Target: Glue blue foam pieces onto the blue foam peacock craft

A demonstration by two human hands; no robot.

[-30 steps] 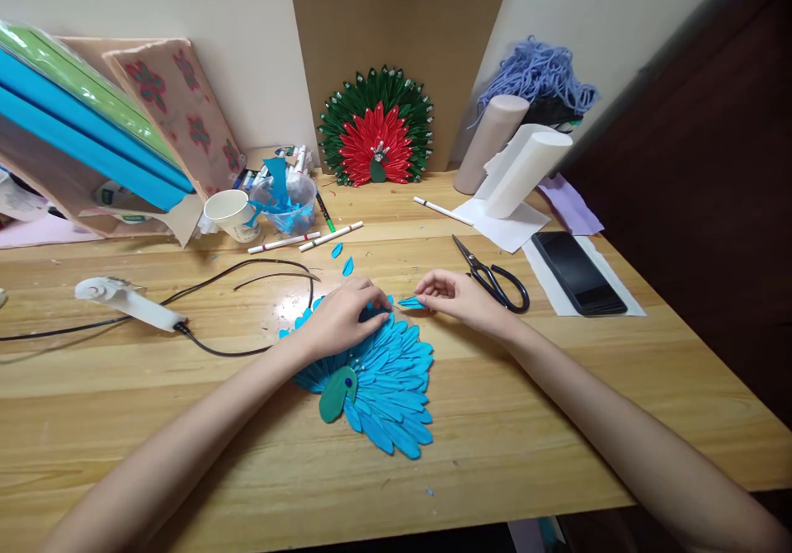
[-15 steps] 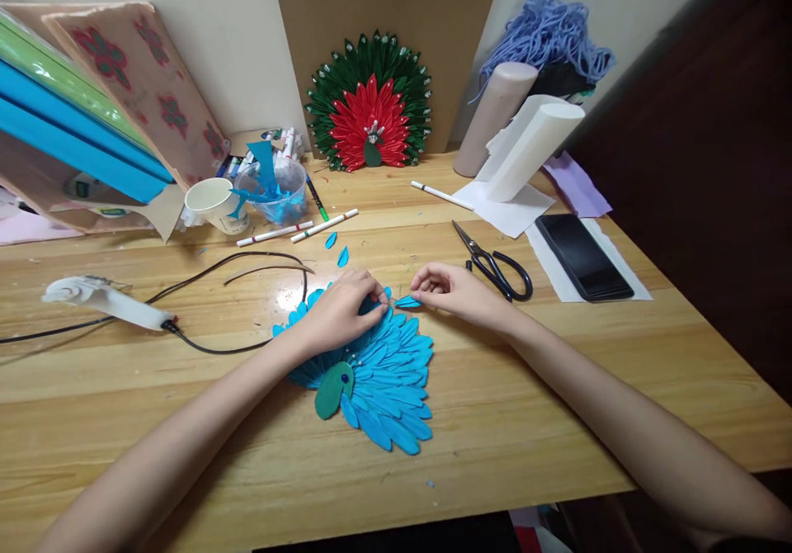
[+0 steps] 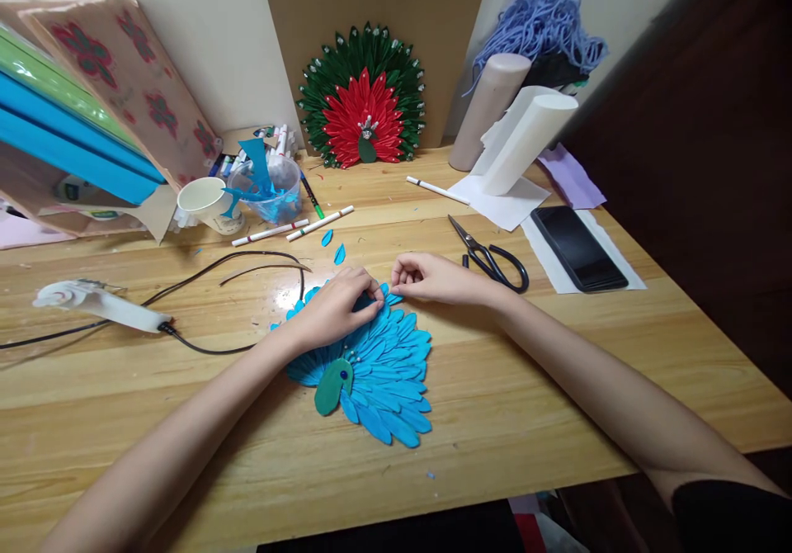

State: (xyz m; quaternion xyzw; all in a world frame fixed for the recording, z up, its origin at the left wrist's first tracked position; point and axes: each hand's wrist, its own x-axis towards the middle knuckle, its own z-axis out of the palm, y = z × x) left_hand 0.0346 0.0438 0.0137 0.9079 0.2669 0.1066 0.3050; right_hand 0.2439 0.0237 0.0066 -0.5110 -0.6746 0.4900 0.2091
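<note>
A blue paper peacock (image 3: 389, 371) lies on the table, its green body (image 3: 332, 388) dotted with a dark blue eye. My left hand (image 3: 337, 309) rests over its upper feathers, fingertips closed at the far edge and covering part of it. Just right of those fingertips, my right hand (image 3: 426, 276) pinches a small blue paper feather (image 3: 394, 296) against the peacock's upper edge. Two loose blue feathers (image 3: 340, 253) lie beyond the left hand.
Glue gun (image 3: 102, 305) and its cord lie left. Scissors (image 3: 488, 256) and a phone (image 3: 578, 248) lie right. Behind are a paper cup (image 3: 210, 205), a plastic tub of blue scraps (image 3: 269, 198), markers (image 3: 318, 223), paper rolls (image 3: 529, 144) and a red-green peacock (image 3: 364, 99).
My right hand has moved left, bringing the blue feather from just beside the peacock to its edge. My left hand stays on the peacock. The view has shifted slightly.
</note>
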